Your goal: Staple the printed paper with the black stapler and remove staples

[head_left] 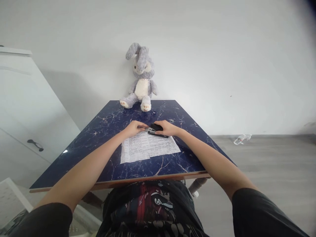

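Observation:
Printed paper (pixel 148 148) lies on the blue marbled table, its sides uneven and slightly creased. My right hand (pixel 166 127) is wrapped around a black stapler (pixel 161 134), which rests over the upper edge of the paper. The stapler's nose points left, and a gap shows between its top arm and base. At the paper's upper left edge, my left hand (pixel 135 128) has its fingers and thumb closed on the paper, with the fingertips close to the stapler's nose. Whether there is more than one sheet I cannot tell.
A grey plush rabbit (pixel 142 79) sits at the table's far edge against the white wall. To the left stands a white cabinet (pixel 29 108) with a dark handle. A clear plastic item (pixel 240 139) lies on the grey floor to the right. The table's front edge (pixel 148 177) is near my body.

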A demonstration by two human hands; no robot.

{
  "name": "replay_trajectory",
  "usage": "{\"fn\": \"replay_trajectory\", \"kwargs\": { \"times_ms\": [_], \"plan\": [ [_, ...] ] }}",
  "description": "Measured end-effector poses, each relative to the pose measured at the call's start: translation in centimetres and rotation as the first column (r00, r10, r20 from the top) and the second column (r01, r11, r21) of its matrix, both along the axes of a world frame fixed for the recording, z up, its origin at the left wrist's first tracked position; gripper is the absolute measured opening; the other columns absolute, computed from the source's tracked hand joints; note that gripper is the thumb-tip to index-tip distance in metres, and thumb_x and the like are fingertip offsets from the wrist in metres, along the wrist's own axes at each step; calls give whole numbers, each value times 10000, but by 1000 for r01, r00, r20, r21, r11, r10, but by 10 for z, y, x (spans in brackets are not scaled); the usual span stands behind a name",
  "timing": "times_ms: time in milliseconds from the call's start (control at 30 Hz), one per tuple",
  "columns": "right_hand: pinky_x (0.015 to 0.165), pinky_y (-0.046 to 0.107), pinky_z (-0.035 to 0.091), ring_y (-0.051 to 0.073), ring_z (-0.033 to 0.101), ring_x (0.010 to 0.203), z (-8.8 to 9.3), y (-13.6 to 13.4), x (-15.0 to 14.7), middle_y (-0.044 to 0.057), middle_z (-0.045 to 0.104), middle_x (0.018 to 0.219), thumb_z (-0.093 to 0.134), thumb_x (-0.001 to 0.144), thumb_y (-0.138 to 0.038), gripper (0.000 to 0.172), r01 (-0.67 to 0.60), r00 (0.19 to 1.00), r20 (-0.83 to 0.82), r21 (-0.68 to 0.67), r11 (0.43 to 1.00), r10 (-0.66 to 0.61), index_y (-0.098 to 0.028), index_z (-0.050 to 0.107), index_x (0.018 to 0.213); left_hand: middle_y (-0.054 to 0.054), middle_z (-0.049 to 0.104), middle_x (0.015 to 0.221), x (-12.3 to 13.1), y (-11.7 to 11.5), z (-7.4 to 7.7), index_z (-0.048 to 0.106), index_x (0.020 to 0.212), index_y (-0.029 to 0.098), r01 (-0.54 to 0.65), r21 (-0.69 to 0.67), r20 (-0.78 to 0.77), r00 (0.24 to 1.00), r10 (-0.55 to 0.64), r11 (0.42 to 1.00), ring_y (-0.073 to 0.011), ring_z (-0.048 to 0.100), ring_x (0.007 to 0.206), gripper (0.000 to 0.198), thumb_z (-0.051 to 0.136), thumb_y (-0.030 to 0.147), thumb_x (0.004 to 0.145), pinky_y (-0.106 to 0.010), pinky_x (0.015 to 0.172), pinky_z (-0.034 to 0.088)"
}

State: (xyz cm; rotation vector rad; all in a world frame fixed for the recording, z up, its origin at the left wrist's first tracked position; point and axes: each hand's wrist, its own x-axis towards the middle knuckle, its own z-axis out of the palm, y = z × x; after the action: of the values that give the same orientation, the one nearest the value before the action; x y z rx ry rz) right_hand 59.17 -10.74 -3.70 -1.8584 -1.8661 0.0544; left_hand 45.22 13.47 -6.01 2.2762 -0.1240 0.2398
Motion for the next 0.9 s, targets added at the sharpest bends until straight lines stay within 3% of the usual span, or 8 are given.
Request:
{"fn": "replay_trajectory", "kwargs": {
  "times_ms": [67, 167, 333, 500, 700, 900],
  "plan": [
    [774, 291, 450, 201, 640, 842, 1, 0, -1, 62, 718, 985, 684, 879, -308, 299, 17, 1000, -2, 7, 1000, -17, -135, 675, 1123, -83, 812, 1027, -2, -4, 2, 780, 1179, 198, 31, -46, -19, 999, -32, 998, -266, 752, 977, 382, 803, 268, 805, -398, 938, 567],
    [733, 276, 435, 187, 627, 800, 4, -1, -6, 33, 697, 916, 678, 876, -322, 279, 0, 999, -54, 24, 1000, 1, -137, 685, 1085, -81, 794, 1094, -4, -18, 4, 755, 1179, 188, 27, 0, 75, 997, -27, 1000, -270, 720, 1063, 418, 823, 257, 772, -400, 983, 523],
    [820, 309, 458, 207, 641, 887, 9, -2, -17, 66, 714, 1028, 680, 895, -353, 336, -133, 990, -44, 47, 990, 135, -138, 685, 1152, -54, 766, 1079, -5, -36, 6, 736, 1132, 185, 53, 100, 104, 993, -63, 994, -252, 677, 1049, 358, 768, 227, 778, -375, 973, 495],
    [821, 294, 446, 198, 634, 890, 10, 3, -19, 74, 713, 1055, 705, 886, -332, 343, -105, 994, -29, 25, 994, 105, -134, 661, 1162, -69, 761, 1133, -2, -18, 12, 724, 1157, 185, 34, 128, 110, 993, -48, 991, -248, 679, 1061, 386, 766, 292, 789, -369, 964, 501],
    [751, 265, 394, 171, 582, 818, 13, 2, -19, 42, 676, 966, 684, 906, -294, 235, -113, 992, 45, -30, 993, 115, -165, 605, 1086, -81, 766, 1014, 5, 3, 0, 695, 1030, 189, -217, 82, 179, 963, 200, 973, -225, 709, 975, 202, 520, 234, 940, -368, 908, 541],
    [713, 259, 356, 158, 547, 775, 13, 1, -15, 17, 635, 914, 669, 898, -292, 214, -117, 992, 40, -63, 991, 120, -185, 563, 1050, -76, 709, 1037, 9, -1, -10, 711, 1036, 203, -201, 267, 207, 967, 148, 942, -229, 677, 962, 242, 491, 177, 938, -373, 887, 523]
  ]
}}
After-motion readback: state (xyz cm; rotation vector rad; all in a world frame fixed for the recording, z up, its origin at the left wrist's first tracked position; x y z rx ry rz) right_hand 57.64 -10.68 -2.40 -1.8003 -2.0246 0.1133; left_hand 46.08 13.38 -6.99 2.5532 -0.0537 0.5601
